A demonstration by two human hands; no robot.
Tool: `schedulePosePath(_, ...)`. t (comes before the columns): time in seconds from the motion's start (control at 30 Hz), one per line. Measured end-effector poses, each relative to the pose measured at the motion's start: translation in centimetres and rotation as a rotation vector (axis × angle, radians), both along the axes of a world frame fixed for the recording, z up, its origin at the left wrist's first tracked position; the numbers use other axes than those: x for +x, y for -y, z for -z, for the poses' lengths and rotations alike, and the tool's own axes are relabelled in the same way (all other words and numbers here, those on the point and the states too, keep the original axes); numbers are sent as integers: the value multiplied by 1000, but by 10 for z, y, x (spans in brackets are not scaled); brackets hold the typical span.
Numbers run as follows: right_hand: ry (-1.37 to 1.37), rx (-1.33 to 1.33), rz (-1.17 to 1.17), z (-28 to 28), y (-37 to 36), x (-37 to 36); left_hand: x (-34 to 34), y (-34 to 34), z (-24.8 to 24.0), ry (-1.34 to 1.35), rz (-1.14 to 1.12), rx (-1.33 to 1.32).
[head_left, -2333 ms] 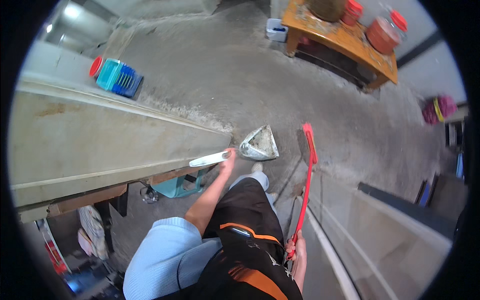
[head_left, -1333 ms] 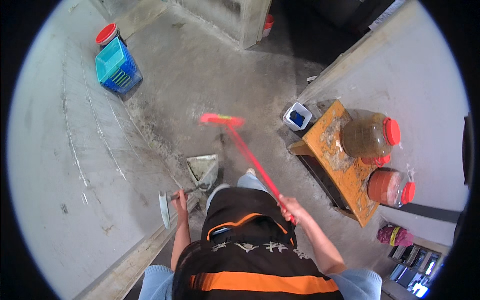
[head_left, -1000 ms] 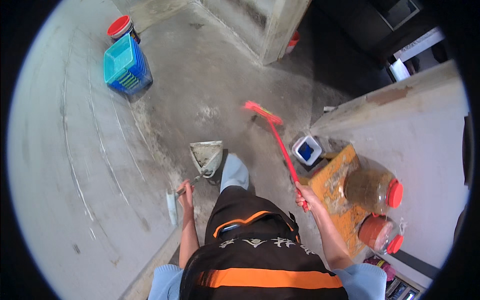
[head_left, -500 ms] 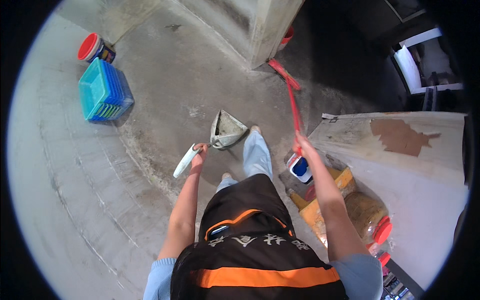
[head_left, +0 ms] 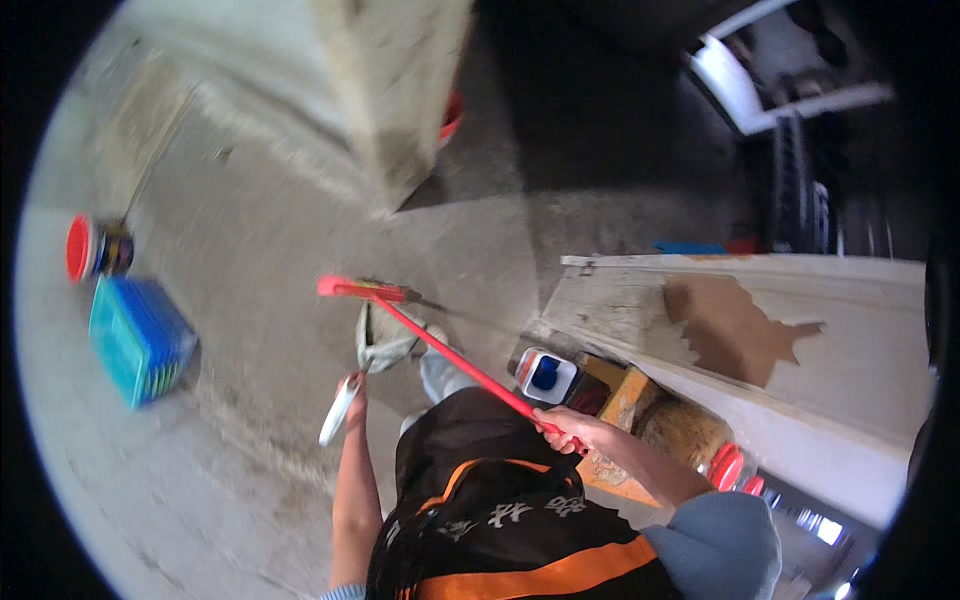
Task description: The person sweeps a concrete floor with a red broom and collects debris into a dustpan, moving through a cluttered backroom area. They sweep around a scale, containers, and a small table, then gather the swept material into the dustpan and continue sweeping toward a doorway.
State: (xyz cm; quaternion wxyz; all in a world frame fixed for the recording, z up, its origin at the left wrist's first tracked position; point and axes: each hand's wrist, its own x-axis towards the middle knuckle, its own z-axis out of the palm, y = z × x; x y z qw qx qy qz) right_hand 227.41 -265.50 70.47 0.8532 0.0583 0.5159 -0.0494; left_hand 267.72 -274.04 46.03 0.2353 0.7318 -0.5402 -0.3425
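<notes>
My right hand point(head_left: 566, 429) is closed around the upper end of a red broom point(head_left: 470, 370). The shaft slants across in front of me to the far left, and the red broom head point(head_left: 360, 288) is in the air, overlapping the far edge of the dustpan in view. In my left hand point(head_left: 353, 386) is the long-handled dustpan, gripped near its whitish handle end point(head_left: 337, 412). Its grey-white pan point(head_left: 385, 350) is beside my feet, partly covered by the broom. Whether the pan touches the floor I cannot tell.
Stacked teal and blue baskets point(head_left: 120, 345) and a red-topped bucket point(head_left: 78, 248) stand at the left. A concrete pillar point(head_left: 400, 100) rises ahead, with a red bucket point(head_left: 452, 115) behind it. Close on my right are a white tub point(head_left: 565, 388), a yellow crate point(head_left: 625, 405), red-lidded jars point(head_left: 726, 466) and a pale partition point(head_left: 620, 300).
The broom head has come away from the floor beside the pillar and swung left toward the dustpan. My right hand has moved left and nearer my body. The whole view has turned right.
</notes>
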Motion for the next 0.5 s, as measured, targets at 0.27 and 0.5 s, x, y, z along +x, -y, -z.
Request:
schedulePosePath(0.27,-520,-269,7,74,57,74,11,11,8,-210,-190,97)
schedulePosePath(0.5,35,21,200,54,62,66,23,12,5,-450,-550,108)
